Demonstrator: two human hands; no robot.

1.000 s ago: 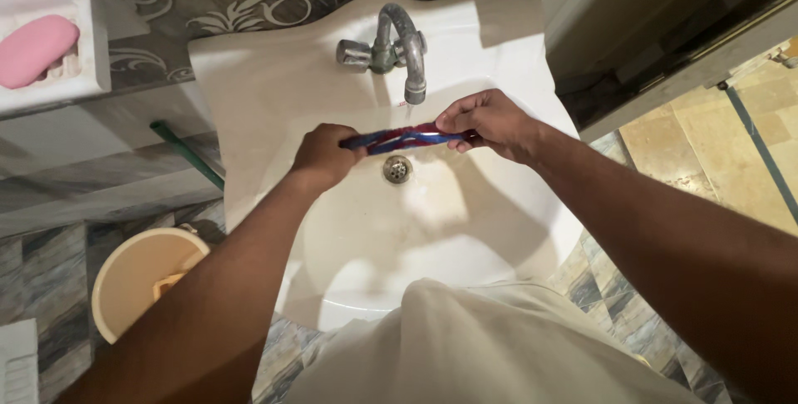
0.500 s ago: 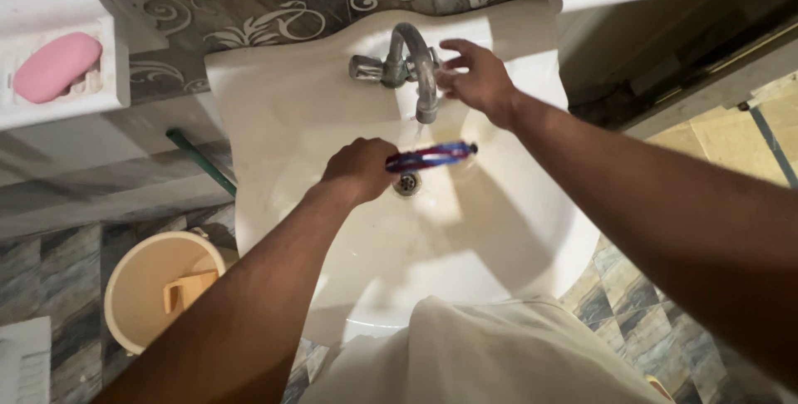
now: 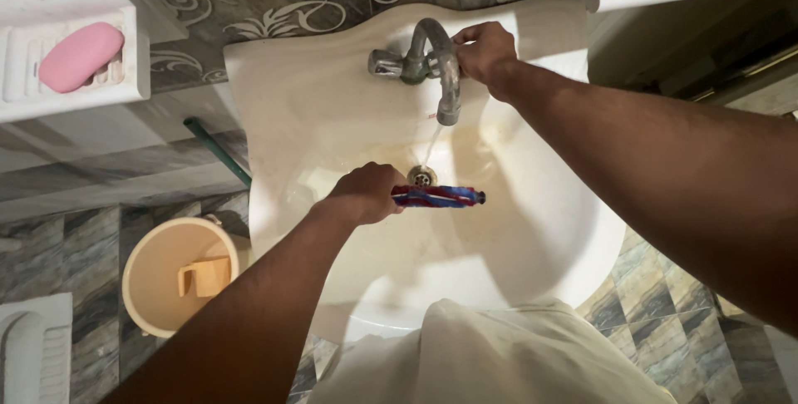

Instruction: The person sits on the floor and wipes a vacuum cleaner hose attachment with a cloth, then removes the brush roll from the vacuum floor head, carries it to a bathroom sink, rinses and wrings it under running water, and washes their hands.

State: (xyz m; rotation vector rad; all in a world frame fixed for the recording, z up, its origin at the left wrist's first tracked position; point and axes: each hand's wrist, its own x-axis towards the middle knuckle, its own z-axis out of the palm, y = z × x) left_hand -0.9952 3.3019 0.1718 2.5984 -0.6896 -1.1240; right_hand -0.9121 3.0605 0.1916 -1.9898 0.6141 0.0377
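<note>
Your left hand (image 3: 366, 193) is clamped on the blue-and-red brush (image 3: 439, 196), held level over the drain (image 3: 422, 175) in the basin (image 3: 532, 246), just near of the thin water stream. Wet, it could slip from your grip. Your right hand (image 3: 484, 51) is closed on the tap (image 3: 432, 59); overturning it risks splashing. Pink soap (image 3: 81, 56) sits far left, a bucket (image 3: 179, 275) lower left.

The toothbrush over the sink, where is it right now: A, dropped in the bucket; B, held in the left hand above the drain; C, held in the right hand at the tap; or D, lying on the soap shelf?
B: the left hand grips the blue and red toothbrush over the drain, while the right hand rests on the tap.
</note>
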